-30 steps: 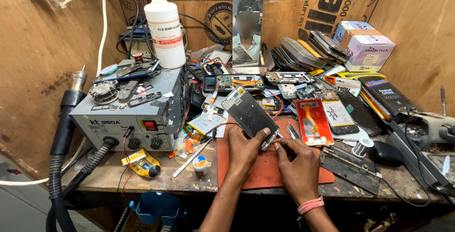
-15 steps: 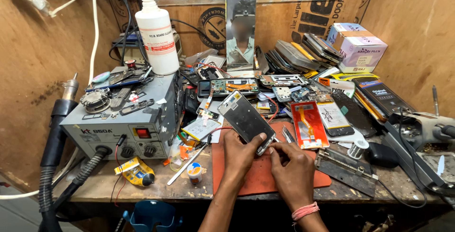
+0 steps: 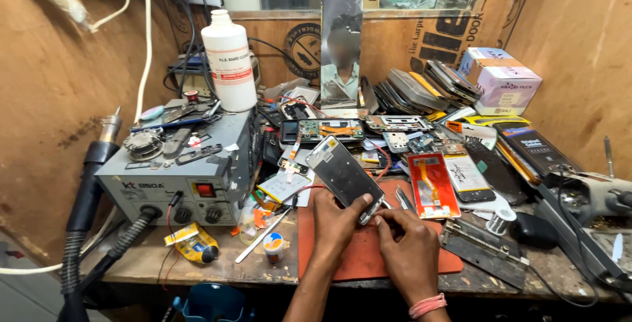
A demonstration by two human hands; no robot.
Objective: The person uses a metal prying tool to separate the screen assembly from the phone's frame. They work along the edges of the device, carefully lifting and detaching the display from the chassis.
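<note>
The left hand [image 3: 337,220] grips the lower end of an opened phone body [image 3: 344,176], thumb and fingers clamped on its bottom corner, so that the dark slab stands tilted up and away over the orange work mat [image 3: 329,256] on the table [image 3: 151,266]. The right hand [image 3: 407,246] is curled just beside it, fingertips pinched at the same bottom corner; whether they grasp a small tool or only the phone's edge cannot be told (the spot is too small and shadowed).

Against the pictures from a second and half a second ago, little has shifted in the hands themselves: the phone body stays raised at much the same tilt, and both hands remain pressed together at its lower end. What has changed is mostly the view, which has drawn nearer and dipped a little, so the grey hot-air station [image 3: 181,171] and the white bottle [image 3: 229,59] on top of it sit larger at left. The red phone panel [image 3: 431,184] lies flat to the right of the mat, untouched, and the small solder-paste pot [image 3: 273,246] stands near the mat's left edge. Judging by this, the fine work at that corner is continuing rather than finished.
</note>
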